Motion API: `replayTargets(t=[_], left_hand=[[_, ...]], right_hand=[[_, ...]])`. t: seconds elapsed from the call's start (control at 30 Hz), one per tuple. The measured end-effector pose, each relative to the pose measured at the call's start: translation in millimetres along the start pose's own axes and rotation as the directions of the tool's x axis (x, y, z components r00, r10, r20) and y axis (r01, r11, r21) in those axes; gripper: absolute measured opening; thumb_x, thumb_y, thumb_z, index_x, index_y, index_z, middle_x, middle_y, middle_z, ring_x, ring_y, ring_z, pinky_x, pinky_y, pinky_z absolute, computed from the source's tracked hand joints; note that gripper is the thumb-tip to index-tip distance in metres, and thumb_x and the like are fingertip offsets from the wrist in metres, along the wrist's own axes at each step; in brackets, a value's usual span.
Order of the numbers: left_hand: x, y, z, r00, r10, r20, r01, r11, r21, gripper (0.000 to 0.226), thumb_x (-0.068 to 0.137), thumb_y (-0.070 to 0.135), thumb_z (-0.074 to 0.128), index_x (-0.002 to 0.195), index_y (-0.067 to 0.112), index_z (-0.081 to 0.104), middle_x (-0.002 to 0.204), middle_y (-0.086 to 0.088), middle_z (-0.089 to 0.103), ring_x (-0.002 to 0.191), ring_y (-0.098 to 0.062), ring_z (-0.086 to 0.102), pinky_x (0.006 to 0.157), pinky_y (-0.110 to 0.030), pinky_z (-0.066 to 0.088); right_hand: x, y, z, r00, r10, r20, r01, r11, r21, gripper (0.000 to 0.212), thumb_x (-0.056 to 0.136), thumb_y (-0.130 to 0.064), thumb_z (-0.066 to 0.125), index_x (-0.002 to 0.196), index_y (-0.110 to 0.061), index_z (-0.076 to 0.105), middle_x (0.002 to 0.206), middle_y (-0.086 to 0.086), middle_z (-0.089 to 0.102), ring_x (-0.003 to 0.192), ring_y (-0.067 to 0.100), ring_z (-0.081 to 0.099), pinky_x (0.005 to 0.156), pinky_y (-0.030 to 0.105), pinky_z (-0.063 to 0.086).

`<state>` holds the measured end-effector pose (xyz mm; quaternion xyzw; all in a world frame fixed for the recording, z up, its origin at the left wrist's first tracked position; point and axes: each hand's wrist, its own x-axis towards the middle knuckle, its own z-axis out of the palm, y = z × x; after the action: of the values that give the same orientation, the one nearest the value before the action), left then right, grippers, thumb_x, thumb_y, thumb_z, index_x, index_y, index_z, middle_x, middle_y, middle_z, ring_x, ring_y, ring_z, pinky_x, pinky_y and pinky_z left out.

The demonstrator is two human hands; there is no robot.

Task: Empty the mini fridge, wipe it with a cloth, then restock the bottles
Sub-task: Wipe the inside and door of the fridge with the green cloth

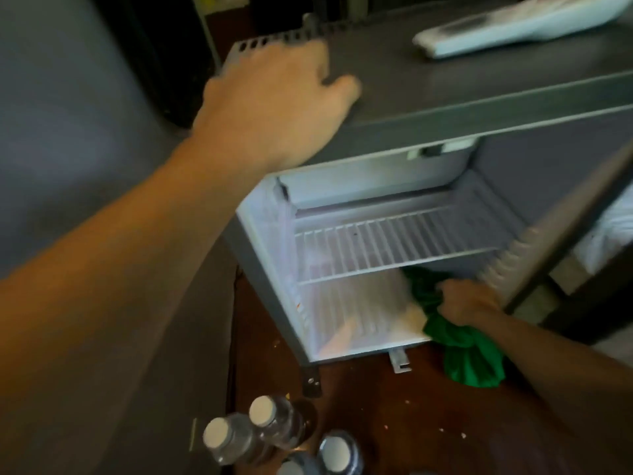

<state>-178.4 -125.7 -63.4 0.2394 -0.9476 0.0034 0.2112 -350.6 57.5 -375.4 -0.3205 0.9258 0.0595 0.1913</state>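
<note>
The grey mini fridge (479,108) stands open, its white inside lit and holding no bottles. A white wire shelf (387,248) crosses the middle. My left hand (274,108) lies flat on the fridge's top near its back left corner, fingers spread. My right hand (469,305) is closed on a bunched green cloth (466,354) at the lower right of the compartment, under the shelf; part of the cloth hangs out over the floor. Several clear water bottles (270,419) with white caps stand on the brown floor in front.
A white remote control (513,25) lies on the fridge top at the back right. The open fridge door (561,231) stands at the right edge of the compartment. A grey wall (68,114) is on the left. Small crumbs dot the floor (411,416).
</note>
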Motion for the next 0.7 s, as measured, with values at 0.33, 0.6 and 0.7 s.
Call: replayTargets(t=[0.33, 0.6, 0.7], left_hand=[[-43, 59, -10, 0.949, -0.033, -0.312, -0.053, 0.964, -0.262, 0.042, 0.086, 0.04, 0.042, 0.116, 0.016, 0.058, 0.116, -0.023, 0.053, 0.112, -0.042, 0.047, 0.096, -0.05, 0.04], [-43, 288, -28, 0.759, 0.546, -0.354, -0.651, 0.644, -0.401, 0.031, 0.096, 0.028, 0.044, 0.122, 0.02, 0.059, 0.121, -0.002, 0.057, 0.113, -0.02, 0.049, 0.093, -0.035, 0.038], [-22, 342, -11, 0.802, 0.592, 0.075, -0.492, 0.727, -0.479, 0.032, 0.101, 0.035, 0.037, 0.127, 0.026, 0.054, 0.133, 0.0, 0.053, 0.123, -0.022, 0.046, 0.098, -0.039, 0.039]], right_hand=[[-186, 62, -93, 0.896, -0.153, -0.416, 0.29, 0.913, 0.288, 0.044, 0.078, -0.039, 0.067, 0.122, -0.041, 0.057, 0.115, -0.003, 0.069, 0.105, 0.026, 0.064, 0.085, 0.035, 0.052], [-329, 164, -137, 0.649, 0.282, -0.706, 0.437, 0.621, 0.65, 0.044, 0.068, -0.019, 0.074, 0.102, -0.04, 0.055, 0.084, -0.02, 0.069, 0.08, -0.001, 0.066, 0.067, 0.022, 0.053], [-355, 218, -140, 0.531, 0.458, -0.713, 0.377, 0.626, 0.683, 0.036, 0.072, -0.015, 0.075, 0.098, -0.035, 0.06, 0.081, -0.017, 0.068, 0.077, -0.001, 0.065, 0.066, 0.021, 0.054]])
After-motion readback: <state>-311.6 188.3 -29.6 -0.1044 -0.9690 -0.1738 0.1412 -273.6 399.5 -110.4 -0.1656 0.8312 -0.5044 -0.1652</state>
